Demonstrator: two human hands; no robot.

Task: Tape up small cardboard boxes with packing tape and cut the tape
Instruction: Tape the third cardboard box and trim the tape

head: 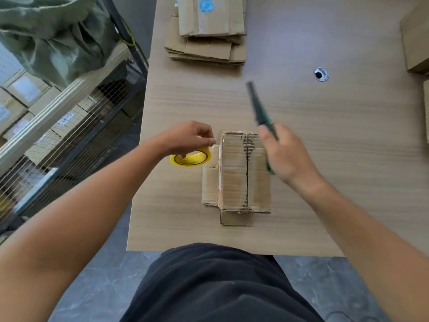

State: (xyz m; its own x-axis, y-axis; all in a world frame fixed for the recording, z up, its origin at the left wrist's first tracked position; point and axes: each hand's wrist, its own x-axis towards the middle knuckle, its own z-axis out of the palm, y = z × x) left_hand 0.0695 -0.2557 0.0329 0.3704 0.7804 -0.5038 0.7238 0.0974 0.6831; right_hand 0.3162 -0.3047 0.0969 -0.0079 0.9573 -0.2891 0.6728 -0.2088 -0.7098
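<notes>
Head view, looking down on a wood-grain table (325, 135).

- Small cardboard box (243, 177) sits at the table's near middle, just beyond the person's dark clothing (220, 287). Long axis runs near to far. The top flaps are closed, with the seam down the centre on that same line and torn and ragged at the far end. Loose flaps stick out flat on the left side and at the near end.
- Left hand (188, 138) is at the box's far-left corner, fingers curled over a yellow tape roll (190, 159) and gripping it. The roll lies just left of the box, hole facing up and slightly tilted.
- Right hand (287, 156) is over the box's far-right edge, closed round a slim green tool (257, 105). The tool is motion-blurred, its long end pointing far and slightly left, clear of the box.
- Far side: stack of flattened cartons (206, 38), well apart from the box. Round cable hole (321, 74) to the far right.
- More cartons (415, 43) at the right edge.
- Left of the table: wire cage cart (69, 135), with a green sack (53, 31) on top.
</notes>
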